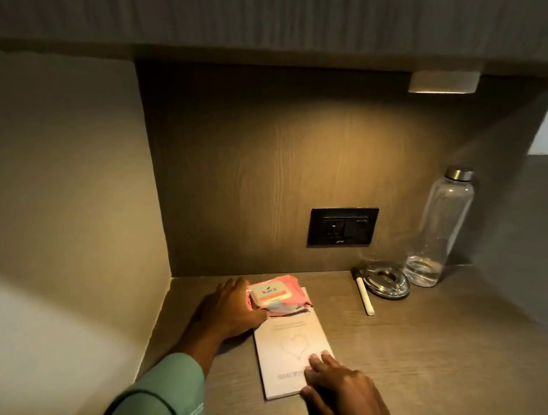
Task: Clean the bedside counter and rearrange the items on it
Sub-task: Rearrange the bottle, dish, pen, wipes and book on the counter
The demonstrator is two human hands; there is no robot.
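Wipes in a pink pack [275, 297] lie at the far end of the pale notepad [292, 353], whose long axis runs away from the person on the counter [437, 342], the pack overlapping its far edge. The left hand [225, 311] is the nearer one, its fingers curled round the pack's left side in what looks like a grasp. The right hand [340, 392] rests flat and unclenched, fingers [319, 362] pressing the notepad's near right corner, gripping nothing.
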